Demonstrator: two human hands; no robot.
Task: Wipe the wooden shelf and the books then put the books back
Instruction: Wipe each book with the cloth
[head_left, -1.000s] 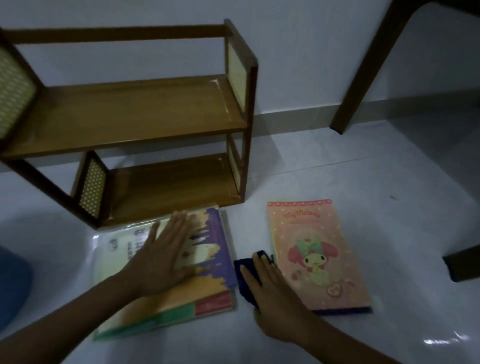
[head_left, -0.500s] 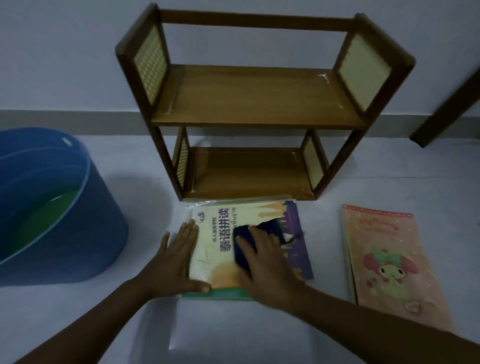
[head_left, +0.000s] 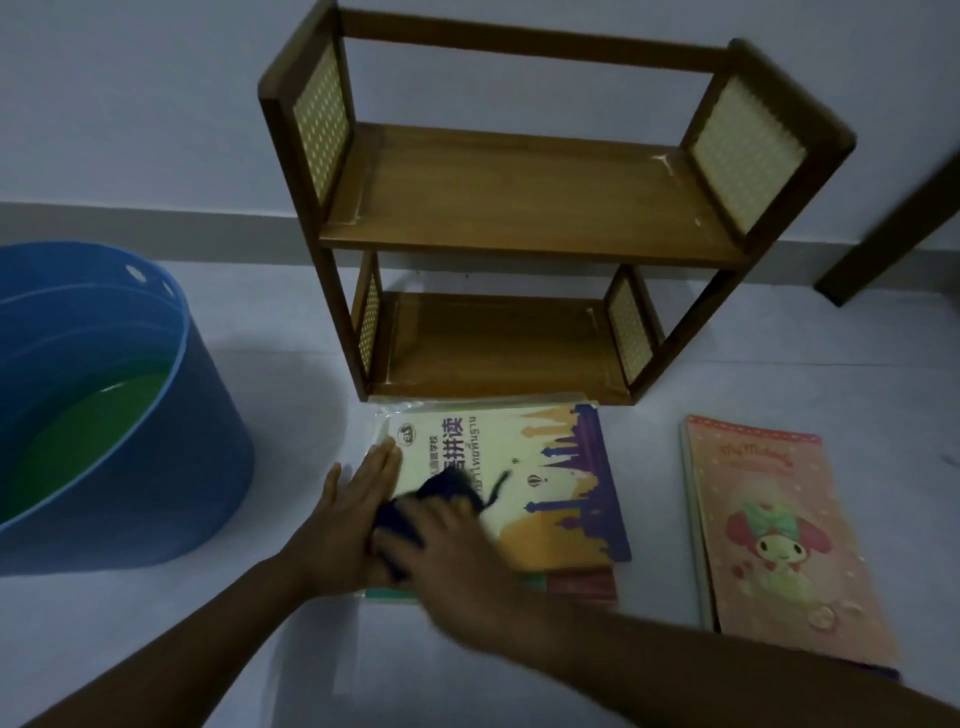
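Two hands: both work on one book on the floor, in front of the wooden shelf (head_left: 524, 218).
Left hand (head_left: 345, 512): lies flat, fingers straight and together, pressing the left edge of the yellow and purple language book (head_left: 550, 478); I judge it pins the cover so the book does not slide under the wiping.
Right hand (head_left: 457, 556): blurred, it bears down on a dark blue cloth (head_left: 415, 509); whether the fingers curl round the cloth or only press it I cannot tell.
Cloth: sits on the lower left of the cover, between the two hands and touching both.
Book under the hands: tops a small stack, its far edge just at the foot of the shelf.
Pink cartoon notebook (head_left: 774, 540): lies apart on the right, clear of both hands.
Shelf: both boards bare, so nothing is put back yet.
Blue tub (head_left: 208, 415): stands near on the left, with greenish water inside, handy for rinsing, I would guess.
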